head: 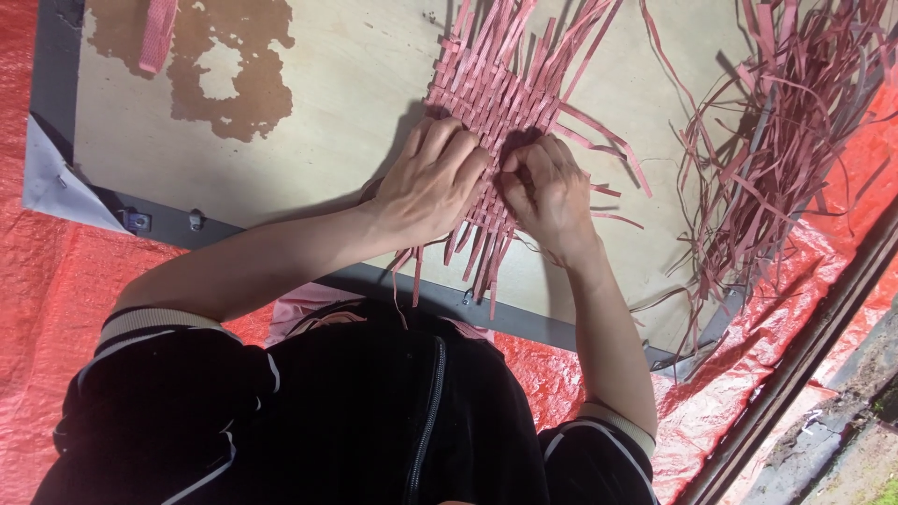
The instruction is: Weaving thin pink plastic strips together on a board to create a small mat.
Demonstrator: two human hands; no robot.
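Red sheet: a crinkled plastic cover lies under everything, far out to the left of both hands and again at the lower right.
Grey frame: a dark metal edge with small bolts borders the board, running below the left wrist.
Surface: a pale wooden board with a brown worn patch well off to the upper left of the left hand.
Pink strap: a short woven band lies at the top left corner of the board, well apart from both hands.
Left hand: it lies palm down on the near left part of the mat, fingers curled and pressing flat on the strips; the grip is narrow, and I cannot tell whether a single strip is pinched under it.
Woven mat: a flat mat of dusty pink strips lies on the board, directly under and beyond both hands, with loose ends fanning out at the top and hanging over the near edge below the knuckles.
Right hand: it touches the left hand at the fingertips, fingers bent tight onto the weave; the grip is closed down on the mat's strips.
Loose strips: a tangled pile of the same pink strips lies well to the right of the right hand, spilling over the board's edge.
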